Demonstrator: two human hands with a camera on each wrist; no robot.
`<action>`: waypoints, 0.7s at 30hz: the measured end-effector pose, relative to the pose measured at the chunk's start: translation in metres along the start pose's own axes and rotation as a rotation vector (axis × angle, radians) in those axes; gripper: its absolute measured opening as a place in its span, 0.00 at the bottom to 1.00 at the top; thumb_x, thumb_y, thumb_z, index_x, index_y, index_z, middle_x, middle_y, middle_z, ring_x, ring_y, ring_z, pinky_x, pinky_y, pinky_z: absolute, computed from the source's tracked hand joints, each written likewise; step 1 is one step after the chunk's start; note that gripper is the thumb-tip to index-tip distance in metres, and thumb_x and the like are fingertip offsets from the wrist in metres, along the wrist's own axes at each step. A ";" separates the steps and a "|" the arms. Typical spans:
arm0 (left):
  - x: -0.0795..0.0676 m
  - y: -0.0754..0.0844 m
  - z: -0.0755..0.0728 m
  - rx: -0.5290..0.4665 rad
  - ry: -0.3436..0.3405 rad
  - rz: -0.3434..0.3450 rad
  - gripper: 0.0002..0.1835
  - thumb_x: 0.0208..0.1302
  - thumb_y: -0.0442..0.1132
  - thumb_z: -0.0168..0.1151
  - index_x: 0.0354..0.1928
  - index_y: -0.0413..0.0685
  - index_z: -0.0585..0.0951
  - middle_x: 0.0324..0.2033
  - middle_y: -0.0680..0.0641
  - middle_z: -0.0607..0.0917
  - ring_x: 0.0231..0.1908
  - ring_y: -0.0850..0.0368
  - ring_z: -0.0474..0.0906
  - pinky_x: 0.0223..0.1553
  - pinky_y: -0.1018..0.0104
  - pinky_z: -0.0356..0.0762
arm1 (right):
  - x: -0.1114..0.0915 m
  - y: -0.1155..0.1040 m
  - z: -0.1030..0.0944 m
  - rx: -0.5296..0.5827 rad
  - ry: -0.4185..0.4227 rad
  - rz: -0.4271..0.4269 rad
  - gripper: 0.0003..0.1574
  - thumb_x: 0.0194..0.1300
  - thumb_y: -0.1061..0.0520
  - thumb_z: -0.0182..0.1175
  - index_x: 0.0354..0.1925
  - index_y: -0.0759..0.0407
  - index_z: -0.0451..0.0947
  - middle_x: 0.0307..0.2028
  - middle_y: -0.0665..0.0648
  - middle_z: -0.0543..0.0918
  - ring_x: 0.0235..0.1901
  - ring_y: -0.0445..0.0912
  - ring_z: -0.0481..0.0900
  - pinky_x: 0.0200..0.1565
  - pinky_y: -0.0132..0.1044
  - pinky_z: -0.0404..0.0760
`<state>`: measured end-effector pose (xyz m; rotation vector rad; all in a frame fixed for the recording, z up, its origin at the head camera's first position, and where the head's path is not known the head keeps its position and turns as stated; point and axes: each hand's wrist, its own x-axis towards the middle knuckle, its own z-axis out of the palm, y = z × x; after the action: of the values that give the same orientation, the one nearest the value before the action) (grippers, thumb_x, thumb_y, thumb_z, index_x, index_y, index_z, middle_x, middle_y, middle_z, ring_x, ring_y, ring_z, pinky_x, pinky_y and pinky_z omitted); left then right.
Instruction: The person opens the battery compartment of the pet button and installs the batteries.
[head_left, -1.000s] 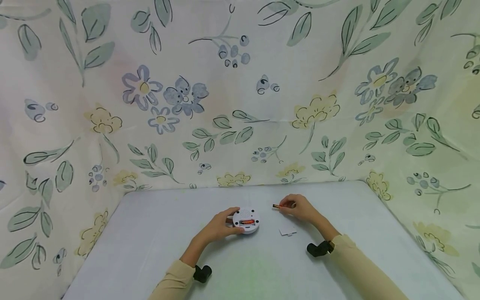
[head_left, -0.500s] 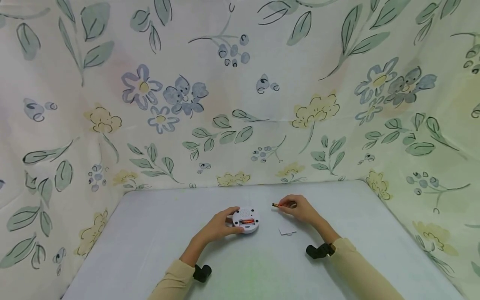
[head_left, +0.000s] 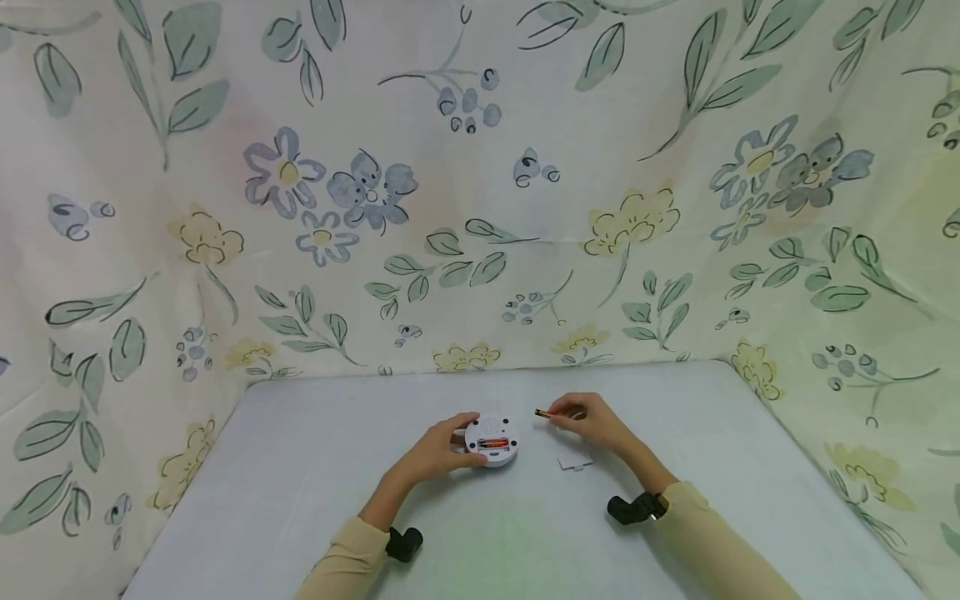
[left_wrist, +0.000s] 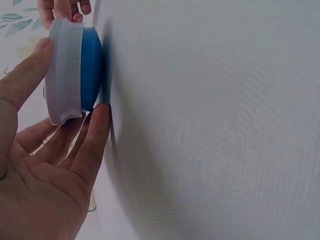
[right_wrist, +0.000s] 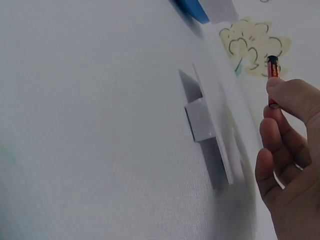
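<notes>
My left hand [head_left: 435,452] grips a round white device [head_left: 491,427] by its left side, thumb at the near edge and fingers round the far one. Its underside faces up, with small dark feet and an uncovered battery compartment where a red battery [head_left: 493,443] shows. The left wrist view reveals a blue part [left_wrist: 91,70] facing the table. To the right, my right hand [head_left: 594,418] pinches a small red and black battery [right_wrist: 273,67] between thumb and fingertips, held above the table. A white battery cover [head_left: 575,461] lies just below that hand.
Both objects are on a white-covered table [head_left: 300,483]. A floral cloth [head_left: 480,292] hangs behind it and at both sides. A black wrist camera [head_left: 405,544] sits on the left wrist, another black camera [head_left: 633,507] on the right.
My right hand has shifted slightly left with the battery, closer to the device. The left hand and the device have stayed in place.
</notes>
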<state>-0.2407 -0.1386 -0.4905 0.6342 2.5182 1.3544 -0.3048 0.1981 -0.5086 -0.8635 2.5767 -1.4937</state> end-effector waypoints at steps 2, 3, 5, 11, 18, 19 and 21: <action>0.000 -0.001 0.000 -0.002 0.000 0.002 0.43 0.61 0.47 0.76 0.74 0.39 0.67 0.67 0.36 0.72 0.59 0.39 0.76 0.57 0.45 0.75 | 0.000 -0.002 0.002 0.014 0.001 -0.001 0.08 0.68 0.62 0.68 0.45 0.61 0.86 0.38 0.53 0.85 0.37 0.48 0.81 0.41 0.35 0.81; 0.000 -0.001 0.000 -0.004 0.001 0.003 0.43 0.61 0.47 0.76 0.74 0.39 0.67 0.67 0.36 0.72 0.59 0.40 0.77 0.57 0.45 0.75 | 0.000 -0.003 0.003 0.021 0.001 -0.004 0.08 0.68 0.62 0.68 0.45 0.61 0.86 0.39 0.54 0.85 0.37 0.48 0.81 0.42 0.36 0.81; 0.001 -0.001 0.000 -0.005 0.002 0.004 0.43 0.61 0.47 0.76 0.73 0.40 0.67 0.67 0.37 0.72 0.58 0.40 0.77 0.57 0.45 0.75 | -0.001 -0.004 0.005 0.033 0.001 -0.013 0.08 0.68 0.63 0.68 0.46 0.62 0.86 0.39 0.55 0.85 0.37 0.50 0.81 0.42 0.37 0.81; 0.002 -0.003 0.000 -0.004 0.006 0.019 0.43 0.60 0.46 0.77 0.73 0.40 0.68 0.67 0.37 0.73 0.57 0.41 0.78 0.55 0.47 0.77 | -0.001 -0.009 0.009 0.068 -0.028 -0.033 0.07 0.68 0.61 0.68 0.45 0.59 0.86 0.39 0.53 0.86 0.37 0.49 0.81 0.41 0.38 0.81; 0.002 -0.003 0.000 0.000 0.014 0.014 0.43 0.59 0.47 0.77 0.72 0.40 0.69 0.66 0.38 0.74 0.56 0.42 0.79 0.54 0.48 0.77 | 0.000 -0.013 0.013 0.063 -0.041 -0.021 0.07 0.69 0.56 0.69 0.44 0.54 0.86 0.38 0.50 0.87 0.35 0.49 0.83 0.41 0.39 0.82; 0.002 -0.003 0.000 0.001 0.014 0.012 0.43 0.59 0.47 0.77 0.72 0.40 0.69 0.66 0.38 0.74 0.56 0.42 0.79 0.54 0.48 0.77 | 0.000 -0.014 0.013 0.067 -0.042 -0.018 0.07 0.69 0.56 0.68 0.45 0.54 0.86 0.38 0.50 0.87 0.35 0.50 0.82 0.41 0.39 0.82; 0.002 -0.003 0.000 0.002 0.014 0.008 0.43 0.59 0.47 0.77 0.72 0.40 0.69 0.65 0.38 0.74 0.56 0.42 0.79 0.54 0.48 0.77 | 0.000 -0.016 0.014 0.074 -0.042 -0.018 0.07 0.69 0.56 0.69 0.45 0.54 0.86 0.39 0.51 0.87 0.35 0.50 0.82 0.41 0.39 0.82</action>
<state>-0.2432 -0.1387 -0.4930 0.6386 2.5305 1.3640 -0.2932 0.1809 -0.5031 -0.9023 2.4741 -1.5474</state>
